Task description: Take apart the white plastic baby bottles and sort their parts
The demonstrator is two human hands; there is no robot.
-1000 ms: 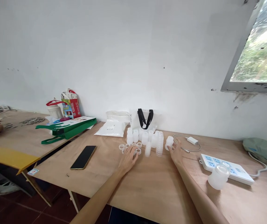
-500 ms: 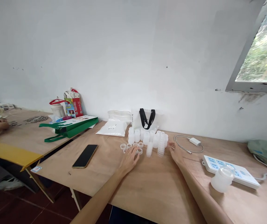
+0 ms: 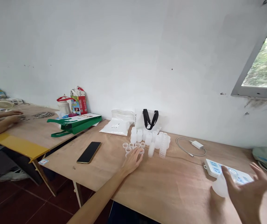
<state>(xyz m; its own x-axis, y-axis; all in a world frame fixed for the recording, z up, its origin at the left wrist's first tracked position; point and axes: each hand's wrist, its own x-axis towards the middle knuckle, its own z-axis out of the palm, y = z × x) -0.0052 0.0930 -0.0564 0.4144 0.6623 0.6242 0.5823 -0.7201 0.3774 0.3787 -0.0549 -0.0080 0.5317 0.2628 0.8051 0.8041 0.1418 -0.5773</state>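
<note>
My left hand (image 3: 132, 161) rests at the front of a group of small translucent plastic rings (image 3: 131, 145), with its fingertips among them. Behind the rings stand several translucent plastic bottles (image 3: 148, 139) and stacks of nested cups (image 3: 163, 147). My right hand (image 3: 247, 193) is far to the right, fingers spread, at a large translucent plastic bottle (image 3: 219, 187). The hand hides part of that bottle, and I cannot tell whether it touches it. A white power strip (image 3: 217, 168) lies just behind.
The wooden table (image 3: 170, 177) holds a black phone (image 3: 89, 152), a white packet (image 3: 116, 128), a white bag with black handles (image 3: 150, 119) and a coiled cable (image 3: 190, 147). On the adjoining table at left, a co-worker's hands (image 3: 13, 115) work near metal pieces (image 3: 43, 115).
My right hand has left the cup stacks and moved right to the large bottle, its fingers spreading. My left hand stays at the rings. The view has turned slightly left.
</note>
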